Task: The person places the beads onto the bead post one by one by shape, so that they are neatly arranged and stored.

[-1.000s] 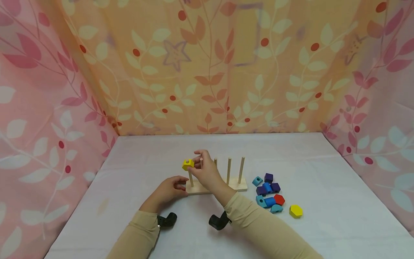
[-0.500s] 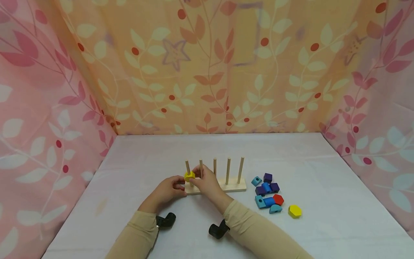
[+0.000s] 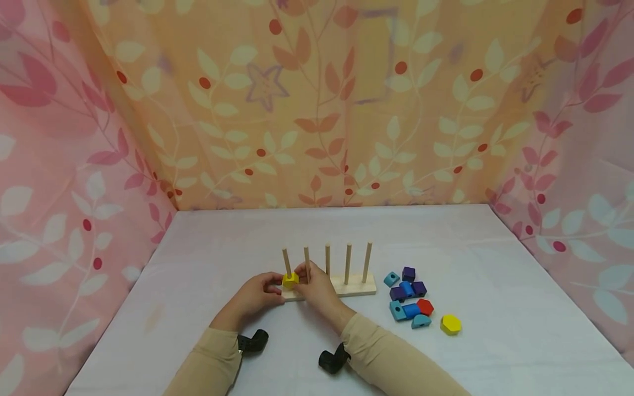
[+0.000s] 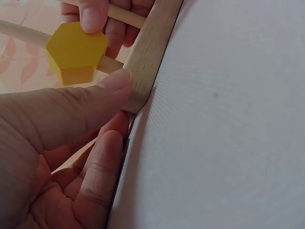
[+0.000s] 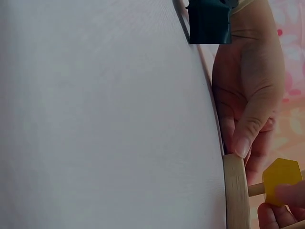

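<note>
Left hand (image 3: 253, 293): grips the base (image 3: 355, 286) by its left end. Just right of it: end peg (image 3: 286, 262), bearing a yellow hexagon (image 3: 289, 281) partway down, apart from the base. Right hand (image 3: 318, 291): pinches that hexagon. Apart, to its right: loose blocks (image 3: 407, 289), assorted. Possible faults: hexagon jamming on the peg, if pushed down tilted; base skidding, if the left hold slackens.

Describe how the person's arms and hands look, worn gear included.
The left sleeve and right sleeve are plain tan, ending near the wrists. The left hand and right hand wear no gloves. Black, bent devices sit at the left wrist and right wrist. No markings are legible.
</note>
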Motion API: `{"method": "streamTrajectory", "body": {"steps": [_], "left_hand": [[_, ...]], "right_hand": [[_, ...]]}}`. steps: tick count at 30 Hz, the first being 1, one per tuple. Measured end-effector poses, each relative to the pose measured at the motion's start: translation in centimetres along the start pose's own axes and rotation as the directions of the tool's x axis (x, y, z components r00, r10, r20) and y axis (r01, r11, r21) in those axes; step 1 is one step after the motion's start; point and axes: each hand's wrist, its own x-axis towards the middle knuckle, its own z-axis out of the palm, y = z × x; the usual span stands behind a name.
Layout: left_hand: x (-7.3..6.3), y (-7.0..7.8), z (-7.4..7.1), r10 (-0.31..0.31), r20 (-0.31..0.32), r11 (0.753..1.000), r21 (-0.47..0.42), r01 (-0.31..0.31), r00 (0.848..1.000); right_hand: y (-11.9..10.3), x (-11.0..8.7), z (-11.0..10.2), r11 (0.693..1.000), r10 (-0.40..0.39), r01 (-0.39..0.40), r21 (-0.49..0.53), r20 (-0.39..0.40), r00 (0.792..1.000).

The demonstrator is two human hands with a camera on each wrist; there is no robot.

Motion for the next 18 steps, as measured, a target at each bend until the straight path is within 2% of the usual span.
{"method": "streamTrajectory", "body": {"steps": [12, 18], "left_hand": [[-0.10, -0.03, -0.02, 0.013, 0.005, 1.000, 0.027, -0.014, 1.000], [-0.06, 0.00, 0.02, 0.004, 0.000, 1.000, 0.029, -0.004, 1.000]], "right_hand": [[0.12, -0.10, 0.17, 0.997, -0.052, 0.051, -0.060, -0.023, 0.998], [0.13, -0.08, 0.16, 0.997, -0.049, 0.047, -0.061, -0.022, 0.999]]}}
